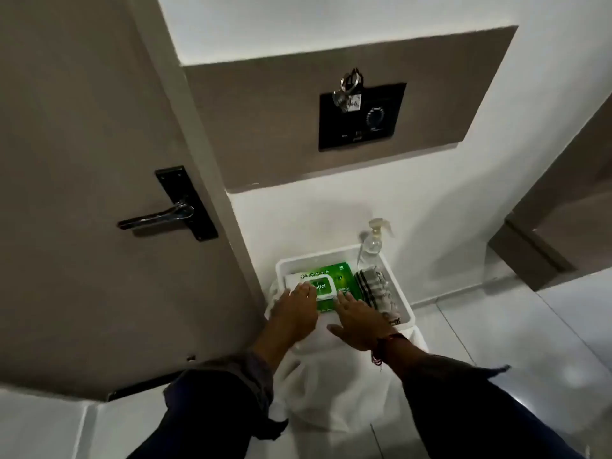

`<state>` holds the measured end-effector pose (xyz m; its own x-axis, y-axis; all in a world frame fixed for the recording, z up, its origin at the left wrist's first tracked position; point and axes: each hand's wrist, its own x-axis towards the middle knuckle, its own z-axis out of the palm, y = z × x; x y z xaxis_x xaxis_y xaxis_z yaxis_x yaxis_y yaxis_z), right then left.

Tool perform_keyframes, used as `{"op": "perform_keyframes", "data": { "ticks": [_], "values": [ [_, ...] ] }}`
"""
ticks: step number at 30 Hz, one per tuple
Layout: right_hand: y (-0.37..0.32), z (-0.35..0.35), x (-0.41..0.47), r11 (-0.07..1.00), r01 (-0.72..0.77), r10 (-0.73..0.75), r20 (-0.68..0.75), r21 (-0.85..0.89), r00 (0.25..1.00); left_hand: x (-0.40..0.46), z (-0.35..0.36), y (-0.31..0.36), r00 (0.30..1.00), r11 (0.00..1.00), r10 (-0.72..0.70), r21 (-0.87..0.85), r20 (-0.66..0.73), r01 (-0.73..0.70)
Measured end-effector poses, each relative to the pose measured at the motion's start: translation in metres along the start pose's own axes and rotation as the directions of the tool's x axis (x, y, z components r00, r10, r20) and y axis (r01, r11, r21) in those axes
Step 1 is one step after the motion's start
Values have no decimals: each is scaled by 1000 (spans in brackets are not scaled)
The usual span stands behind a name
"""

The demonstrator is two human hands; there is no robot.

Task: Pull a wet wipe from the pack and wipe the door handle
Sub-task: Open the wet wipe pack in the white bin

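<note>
On the door, left: door handle, untouched.
In the white tray: green wipe pack, flap shut.
Left hand: spread flat, fingertips on flap.
Right hand: spread flat, pressing pack.
Risk: unheld, the pack may lift with the wipe.
Label: "ettol", "Multi-U".

One wipe pack, one spray bottle, one tray, two hands.
</note>
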<state>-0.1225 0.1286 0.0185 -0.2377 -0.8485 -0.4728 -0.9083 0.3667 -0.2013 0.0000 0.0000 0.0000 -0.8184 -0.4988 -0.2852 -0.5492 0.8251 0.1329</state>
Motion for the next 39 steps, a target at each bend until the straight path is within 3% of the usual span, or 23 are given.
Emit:
{"op": "perform_keyframes", "data": {
  "ticks": [5,14,20,26,31,37,39],
  "values": [
    [9,17,30,997,-78,79,47,-18,996,36,19,1,997,998,-66,26,27,65],
    [11,24,40,993,-57,67,102,-100,993,61,30,6,994,988,-105,121,28,101],
    [11,17,46,987,-36,57,137,-155,989,60,29,-3,999,990,-44,131,-13,45],
    [12,20,48,990,-45,63,128,-137,990,59,8,-19,996,999,34,-32,-84,-37],
    [13,18,49,991,-42,59,139,-124,989,62,-5,-32,976,973,209,111,-67,-201],
    [12,18,51,990,-46,66,149,-134,987,59,2,-26,986,988,142,80,-92,-134],
    [12,19,52,989,-43,65,156,-140,986,59,4,-20,981,995,95,-22,-171,-101]
  ]
}}
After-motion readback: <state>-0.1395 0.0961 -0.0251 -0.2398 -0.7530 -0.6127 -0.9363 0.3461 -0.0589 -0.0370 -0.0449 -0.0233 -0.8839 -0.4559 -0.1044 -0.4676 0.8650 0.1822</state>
